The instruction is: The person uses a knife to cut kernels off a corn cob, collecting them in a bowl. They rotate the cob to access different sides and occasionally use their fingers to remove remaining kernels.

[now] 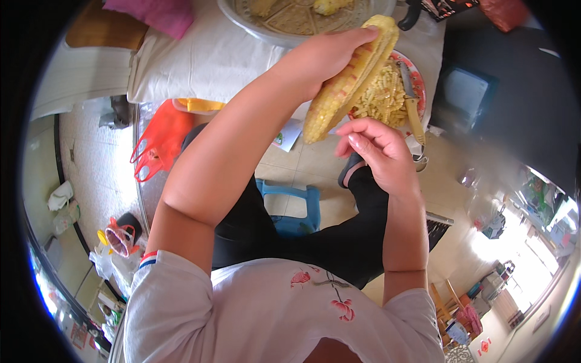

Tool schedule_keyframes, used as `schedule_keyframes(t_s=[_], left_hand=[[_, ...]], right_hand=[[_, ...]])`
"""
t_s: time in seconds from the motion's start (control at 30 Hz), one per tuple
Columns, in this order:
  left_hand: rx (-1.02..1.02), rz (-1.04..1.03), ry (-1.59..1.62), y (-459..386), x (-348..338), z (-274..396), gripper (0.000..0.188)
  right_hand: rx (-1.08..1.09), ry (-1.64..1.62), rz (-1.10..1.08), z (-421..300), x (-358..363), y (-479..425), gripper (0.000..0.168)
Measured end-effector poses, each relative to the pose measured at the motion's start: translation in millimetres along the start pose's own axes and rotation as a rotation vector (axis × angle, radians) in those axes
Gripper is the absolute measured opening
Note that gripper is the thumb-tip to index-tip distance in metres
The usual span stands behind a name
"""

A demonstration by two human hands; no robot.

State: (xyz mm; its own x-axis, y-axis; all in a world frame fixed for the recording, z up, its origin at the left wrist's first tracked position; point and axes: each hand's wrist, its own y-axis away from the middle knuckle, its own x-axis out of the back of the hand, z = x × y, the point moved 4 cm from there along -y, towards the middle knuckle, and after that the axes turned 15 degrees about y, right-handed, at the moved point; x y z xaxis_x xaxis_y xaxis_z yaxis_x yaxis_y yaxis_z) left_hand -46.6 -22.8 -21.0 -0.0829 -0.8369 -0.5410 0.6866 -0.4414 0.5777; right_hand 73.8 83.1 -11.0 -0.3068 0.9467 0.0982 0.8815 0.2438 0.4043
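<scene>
My left hand (pixel 338 54) grips an ear of yellow corn (pixel 342 86) that slants over the table's front edge; strips of its kernels are gone, leaving grooves. Just below the lower end of the ear is my right hand (pixel 379 149), its fingers curled loosely and nothing seen in them. Behind the ear stands a red-patterned bowl (pixel 420 84) heaped with loose corn kernels (pixel 386 102). A knife (pixel 413 109) with a yellowish handle lies across the bowl's right side, its handle sticking out over the rim.
A large metal steamer pan (pixel 254 29) with pieces of corn (pixel 332 5) stands at the back of the cloth-covered table (pixel 195 68). Left are a pink cloth (pixel 159 16) and, lower, a red plastic bag (pixel 163 136). A blue plastic stool (pixel 313 204) stands between my legs. A dark surface lies right.
</scene>
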Motion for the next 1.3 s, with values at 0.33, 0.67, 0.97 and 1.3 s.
schedule_keyframes(t_s=[0.33,0.67,0.97,1.3], left_hand=[[0.124,-0.1,-0.044,6,-18,-27,0.044],[0.196,-0.179,-0.138,4,-40,-60,0.047],[0.213,-0.156,-0.006,-1,-43,-67,0.045],[0.188,-0.17,-0.026,0,-43,-64,0.047]], right_hand=[[0.317,0.158,0.64,2,64,1,0.013],[0.399,0.731,1.042,0,87,7,0.013],[0.439,0.986,1.109,0,78,11,0.018],[0.42,0.888,1.056,-2,78,5,0.015]])
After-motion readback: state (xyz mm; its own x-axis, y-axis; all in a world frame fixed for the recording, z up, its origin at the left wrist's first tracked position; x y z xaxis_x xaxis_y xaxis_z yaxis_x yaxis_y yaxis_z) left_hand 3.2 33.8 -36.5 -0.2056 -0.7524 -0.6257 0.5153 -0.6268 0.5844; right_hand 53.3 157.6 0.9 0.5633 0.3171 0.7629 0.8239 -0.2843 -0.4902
